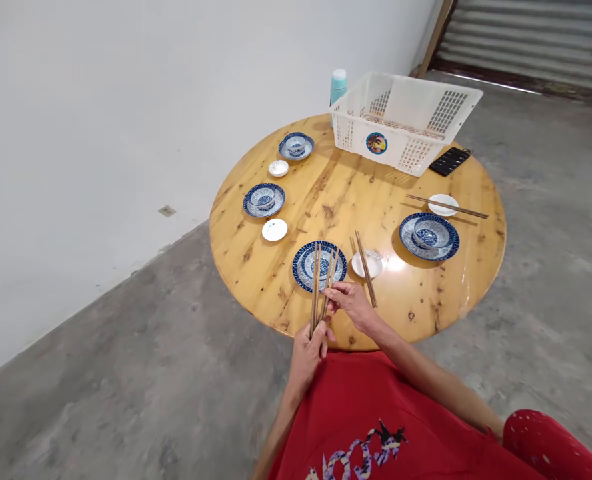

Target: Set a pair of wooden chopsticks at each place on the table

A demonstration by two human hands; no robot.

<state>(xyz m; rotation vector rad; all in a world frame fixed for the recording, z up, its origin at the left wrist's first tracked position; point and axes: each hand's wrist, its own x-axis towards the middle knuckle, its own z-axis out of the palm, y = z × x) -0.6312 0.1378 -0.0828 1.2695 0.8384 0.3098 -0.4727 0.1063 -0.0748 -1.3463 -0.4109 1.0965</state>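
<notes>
At the near edge of a round wooden table (346, 207), a person's left hand (310, 352) is curled around the lower ends of several chopsticks (315, 287) while the right hand (352, 304), its thumb and fingertips drawn together, pinches part of the bunch, the far ends seen over a bowl (323, 265) on a blue-rimmed plate (297, 268), beside a white dish (375, 264)

No text is legible, even the red shirt's (401, 390) lettering (363, 460).

Chopsticks (315, 293) — brown; plates (297, 267) — blue-and-white, patterned; small dishes (275, 230) white; shirt (366, 393) red.
</notes>
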